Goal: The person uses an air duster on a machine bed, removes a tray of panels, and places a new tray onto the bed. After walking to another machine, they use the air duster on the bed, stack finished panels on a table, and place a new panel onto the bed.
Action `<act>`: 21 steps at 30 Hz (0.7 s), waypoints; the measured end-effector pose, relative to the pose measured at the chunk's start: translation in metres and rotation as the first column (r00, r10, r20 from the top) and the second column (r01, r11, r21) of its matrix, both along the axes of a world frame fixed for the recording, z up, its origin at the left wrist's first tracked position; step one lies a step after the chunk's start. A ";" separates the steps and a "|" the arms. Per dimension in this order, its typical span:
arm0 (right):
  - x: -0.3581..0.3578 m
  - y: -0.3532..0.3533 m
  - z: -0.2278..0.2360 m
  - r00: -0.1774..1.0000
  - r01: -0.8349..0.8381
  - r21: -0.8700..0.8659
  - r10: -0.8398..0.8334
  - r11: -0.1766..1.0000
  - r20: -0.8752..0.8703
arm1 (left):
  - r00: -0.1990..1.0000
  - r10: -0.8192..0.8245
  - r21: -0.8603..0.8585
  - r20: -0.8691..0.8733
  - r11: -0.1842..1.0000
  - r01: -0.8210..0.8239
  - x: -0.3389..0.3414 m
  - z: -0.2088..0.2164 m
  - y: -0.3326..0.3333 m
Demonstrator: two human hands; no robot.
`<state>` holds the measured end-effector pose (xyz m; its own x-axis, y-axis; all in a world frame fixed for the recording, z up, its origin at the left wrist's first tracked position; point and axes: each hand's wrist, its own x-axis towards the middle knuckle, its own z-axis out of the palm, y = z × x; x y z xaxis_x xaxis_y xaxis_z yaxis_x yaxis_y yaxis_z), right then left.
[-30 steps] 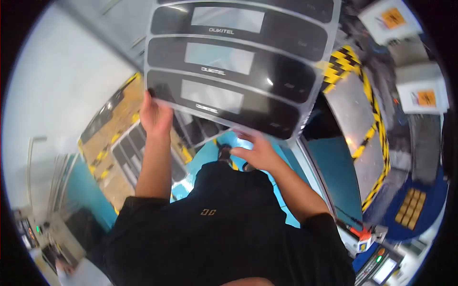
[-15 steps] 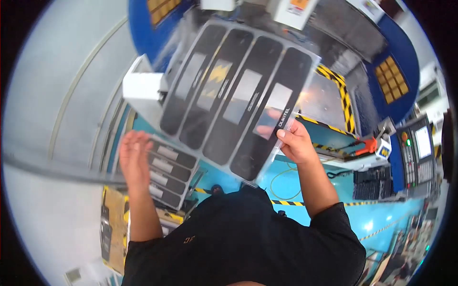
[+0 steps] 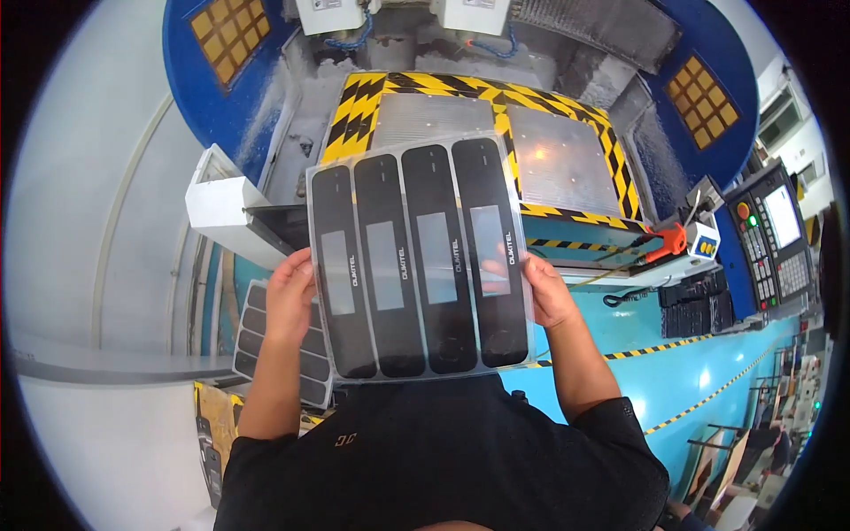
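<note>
A clear plastic sheet [image 3: 387, 265] printed with several long black panels, each with a see-through window, is held up in front of my chest. My left hand [image 3: 290, 292] grips its left edge, and my right hand [image 3: 546, 290] pinches the right edge. Some right-hand fingers show through the window of the rightmost panel. Beyond the sheet lies a machine bed [image 3: 571, 164] with two metal plates framed in yellow-black striped tape; the sheet's upper part overlaps the left plate in view. Below my left hand, partly hidden by my forearm, rests a stack of similar sheets [image 3: 252, 341].
Two white machine heads [image 3: 474, 13] hang over the bed. A white housing [image 3: 221, 196] juts out at the left. On the right are an orange-red air gun [image 3: 666, 243], a control panel [image 3: 768, 239] with buttons and a screen, and stacked black items [image 3: 695, 310] on the floor.
My left hand has risen from beside the stack and taken the sheet's left edge. The sheet has come lower and nearer, turned more upright, uncovering the taped plates.
</note>
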<state>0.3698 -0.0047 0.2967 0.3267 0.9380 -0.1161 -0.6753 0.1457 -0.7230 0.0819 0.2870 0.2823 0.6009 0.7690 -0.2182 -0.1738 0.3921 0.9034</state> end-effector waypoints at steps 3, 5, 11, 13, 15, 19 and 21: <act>0.007 0.000 -0.018 0.999 -0.009 -0.041 0.007 0.999 -0.049 | 0.997 -0.001 -0.059 0.083 0.998 0.006 0.014 -0.007 -0.010; 0.011 0.004 -0.022 0.983 -0.059 -0.037 0.052 0.998 -0.177 | 0.997 0.027 -0.088 0.066 0.996 -0.021 0.017 -0.017 -0.008; 0.024 0.020 -0.014 0.983 -0.102 -0.087 0.087 0.991 -0.164 | 0.990 0.009 -0.216 0.141 0.976 0.022 0.022 -0.041 -0.004; 0.024 0.026 -0.007 0.968 -0.130 -0.061 0.113 0.990 -0.225 | 0.952 -0.045 -0.244 0.302 0.962 0.123 0.019 -0.052 -0.001; 0.023 0.030 -0.002 0.967 -0.148 -0.042 0.136 0.988 -0.218 | 0.955 -0.025 -0.248 0.294 0.963 0.102 0.019 -0.055 -0.004; 0.026 0.030 -0.007 0.956 -0.187 -0.006 0.180 0.982 -0.231 | 0.961 0.043 -0.305 0.272 0.951 0.044 0.021 -0.052 -0.011; 0.025 0.029 -0.009 0.947 -0.206 0.014 0.203 0.979 -0.248 | 0.962 0.063 -0.330 0.266 0.943 0.030 0.019 -0.053 -0.013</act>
<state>0.3945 0.0242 0.2875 0.0880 0.9796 -0.1804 -0.8471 -0.0217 -0.5310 0.1007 0.2743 0.2291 0.6600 0.6923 -0.2918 -0.4009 0.6530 0.6426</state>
